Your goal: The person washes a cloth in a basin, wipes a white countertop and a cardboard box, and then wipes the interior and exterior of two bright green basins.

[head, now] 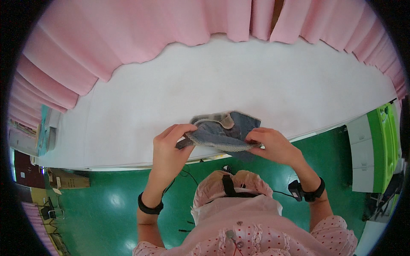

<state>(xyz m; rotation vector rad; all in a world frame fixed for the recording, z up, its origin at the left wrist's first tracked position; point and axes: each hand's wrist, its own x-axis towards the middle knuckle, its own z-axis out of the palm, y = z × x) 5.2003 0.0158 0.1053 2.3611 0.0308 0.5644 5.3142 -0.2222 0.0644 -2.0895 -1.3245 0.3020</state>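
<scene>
A small blue-grey cloth item with a pale lace-like trim is held near the front edge of a white table. What kind of cloth item it is, I cannot tell. My left hand pinches its left end between thumb and fingers. At the lower right corner, my right hand grips the trimmed edge. The cloth is bunched, with a paler, checked-looking inner side turned up at the back. A fold of it hangs below the table's edge. Dark bands circle both my wrists.
Pink curtains run along the table's far side. A green and white cabinet stands at the right. On the left are a cardboard box on the green floor and stacked items with a teal cover at the table's end.
</scene>
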